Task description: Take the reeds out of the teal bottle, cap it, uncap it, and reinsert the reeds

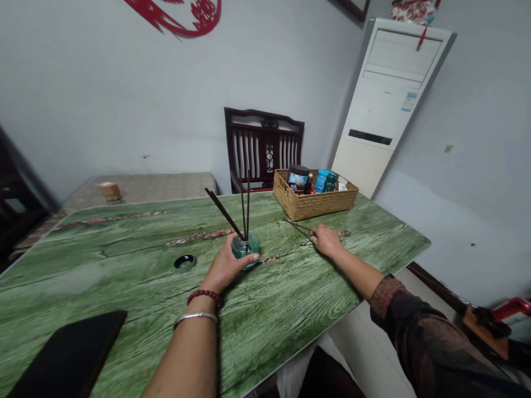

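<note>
- Left hand (226, 265): closed around a squat teal glass bottle (245, 249), thumb across the near side, palm against the glass; a red bead bracelet (205, 297) and a silver bangle (196, 317) on the wrist.
- Three dark diffuser reeds (224, 213) standing in the bottle's neck: one leaning far toward the upper left, two nearly upright.
- Right hand (327, 241): low on the surface, narrow and relaxed, just beside the bottle but not touching it; grip on anything impossible to tell from this view.
- Right hand's fingers (314, 232): touching or just over the ends of a few thin loose dark reeds (296, 226) lying flat.
- Dark patterned sleeve (385, 296): pushed back along the right forearm.
- Green wood-grain surface (124, 287): under both hands, bottle near its middle, with faint pink floral streaks across it.
- Small round black ring (185, 263): flat on the surface, to the left of the bottle and well apart from it.
- Flat black slab (70, 356): at the near left corner of the surface.
- Woven wicker basket (315, 194): at the far edge, holding a dark jar (298, 178) and blue and teal bottles (323, 181).
- Dark carved wooden chair (261, 145): behind the far edge, against the wall.
- White floor-standing air conditioner (385, 99): in the far right corner.
- Beige-covered table (136, 188): beyond the surface on the left, with a small tan cup-like object (110, 190) on it.
</note>
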`<state>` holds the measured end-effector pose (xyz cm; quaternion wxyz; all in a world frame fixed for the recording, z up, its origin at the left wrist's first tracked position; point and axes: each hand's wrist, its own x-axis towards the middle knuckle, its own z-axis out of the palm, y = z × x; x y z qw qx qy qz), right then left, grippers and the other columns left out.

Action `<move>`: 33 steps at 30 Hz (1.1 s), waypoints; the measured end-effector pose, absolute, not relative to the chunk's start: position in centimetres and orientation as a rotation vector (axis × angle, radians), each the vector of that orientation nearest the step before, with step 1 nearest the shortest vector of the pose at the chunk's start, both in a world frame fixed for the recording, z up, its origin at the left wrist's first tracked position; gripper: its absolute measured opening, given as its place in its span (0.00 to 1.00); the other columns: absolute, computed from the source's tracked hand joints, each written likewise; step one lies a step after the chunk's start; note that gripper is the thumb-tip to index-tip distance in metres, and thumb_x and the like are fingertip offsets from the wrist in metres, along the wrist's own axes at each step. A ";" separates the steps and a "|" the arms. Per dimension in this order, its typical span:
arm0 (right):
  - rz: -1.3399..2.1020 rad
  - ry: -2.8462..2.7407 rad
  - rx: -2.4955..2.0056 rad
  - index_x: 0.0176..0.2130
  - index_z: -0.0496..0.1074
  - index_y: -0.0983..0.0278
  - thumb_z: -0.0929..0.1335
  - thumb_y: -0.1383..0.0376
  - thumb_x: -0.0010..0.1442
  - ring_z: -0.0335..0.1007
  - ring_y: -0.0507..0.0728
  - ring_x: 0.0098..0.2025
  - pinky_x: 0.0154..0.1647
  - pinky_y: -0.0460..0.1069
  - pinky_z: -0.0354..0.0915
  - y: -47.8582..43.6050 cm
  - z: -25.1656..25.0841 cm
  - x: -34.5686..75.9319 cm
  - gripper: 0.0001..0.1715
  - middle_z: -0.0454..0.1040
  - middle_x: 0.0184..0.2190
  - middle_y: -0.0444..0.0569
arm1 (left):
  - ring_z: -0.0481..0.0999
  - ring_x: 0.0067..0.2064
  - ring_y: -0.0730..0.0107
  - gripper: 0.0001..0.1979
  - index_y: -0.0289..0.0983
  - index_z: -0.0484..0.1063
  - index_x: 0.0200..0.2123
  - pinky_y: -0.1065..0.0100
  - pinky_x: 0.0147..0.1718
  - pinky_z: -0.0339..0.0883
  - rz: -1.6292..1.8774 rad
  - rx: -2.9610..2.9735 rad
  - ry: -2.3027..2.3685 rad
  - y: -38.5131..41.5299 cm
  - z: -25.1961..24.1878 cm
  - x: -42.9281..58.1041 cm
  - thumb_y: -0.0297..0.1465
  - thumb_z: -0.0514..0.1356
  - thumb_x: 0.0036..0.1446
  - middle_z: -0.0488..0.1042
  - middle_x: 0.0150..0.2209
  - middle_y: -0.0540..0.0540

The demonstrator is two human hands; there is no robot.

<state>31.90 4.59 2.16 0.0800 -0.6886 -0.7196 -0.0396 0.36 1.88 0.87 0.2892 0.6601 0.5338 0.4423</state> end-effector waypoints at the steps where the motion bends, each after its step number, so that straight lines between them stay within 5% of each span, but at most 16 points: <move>1: -0.123 -2.157 -2.052 0.48 0.78 0.61 0.65 0.61 0.65 0.75 0.60 0.49 0.45 0.48 0.64 4.6 2.3 31.8 0.16 0.77 0.48 0.56 | 0.76 0.50 0.50 0.36 0.39 0.64 0.51 0.48 0.53 0.67 1.181 1.762 1.421 1.9 0.8 0.3 0.45 0.69 0.40 0.76 0.48 0.39; 7: -0.041 -2.134 -2.041 0.49 0.77 0.63 0.68 0.54 0.63 0.75 0.62 0.50 0.45 0.49 0.64 5.4 2.5 30.2 0.20 0.77 0.48 0.59 | 0.77 0.48 0.50 0.35 0.41 0.65 0.49 0.48 0.52 0.68 1.235 1.740 1.382 2.4 0.2 0.2 0.45 0.71 0.39 0.77 0.46 0.41; 14: 0.115 -2.131 -1.988 0.37 0.79 0.66 0.65 0.68 0.61 0.77 0.62 0.46 0.44 0.49 0.65 5.8 2.8 28.9 0.12 0.81 0.41 0.61 | 0.76 0.49 0.51 0.35 0.40 0.65 0.49 0.48 0.53 0.67 1.257 1.731 1.338 2.4 0.0 0.2 0.43 0.71 0.38 0.76 0.46 0.41; 18: 0.217 -2.126 -1.827 0.36 0.77 0.66 0.65 0.69 0.60 0.78 0.57 0.40 0.41 0.46 0.66 5.9 4.6 27.9 0.10 0.81 0.37 0.54 | 0.76 0.49 0.52 0.36 0.39 0.64 0.51 0.50 0.53 0.67 1.243 1.733 1.339 2.0 0.1 0.3 0.43 0.71 0.39 0.76 0.47 0.42; 23: 0.663 -1.780 -1.305 0.40 0.69 0.64 0.65 0.63 0.58 0.71 0.50 0.23 0.24 0.43 0.65 6.0 8.9 25.2 0.10 0.77 0.29 0.43 | 0.76 0.50 0.52 0.36 0.39 0.63 0.51 0.50 0.53 0.66 1.248 1.731 1.356 2.0 0.1 0.4 0.42 0.71 0.40 0.75 0.47 0.41; 27: 0.909 -1.529 -0.785 0.35 0.64 0.61 0.69 0.57 0.54 0.70 0.48 0.22 0.22 0.43 0.66 5.1 12.3 21.9 0.13 0.77 0.30 0.42 | 0.76 0.49 0.52 0.36 0.39 0.64 0.50 0.49 0.53 0.66 1.252 1.722 1.340 2.0 0.1 0.4 0.42 0.71 0.39 0.75 0.47 0.42; 33: 0.889 -1.539 -0.720 0.35 0.64 0.61 0.69 0.60 0.56 0.71 0.47 0.23 0.22 0.41 0.66 4.7 13.8 18.0 0.10 0.77 0.29 0.41 | 0.77 0.48 0.52 0.35 0.40 0.64 0.50 0.49 0.52 0.67 1.268 1.686 1.304 2.0 0.2 0.5 0.41 0.71 0.38 0.76 0.44 0.44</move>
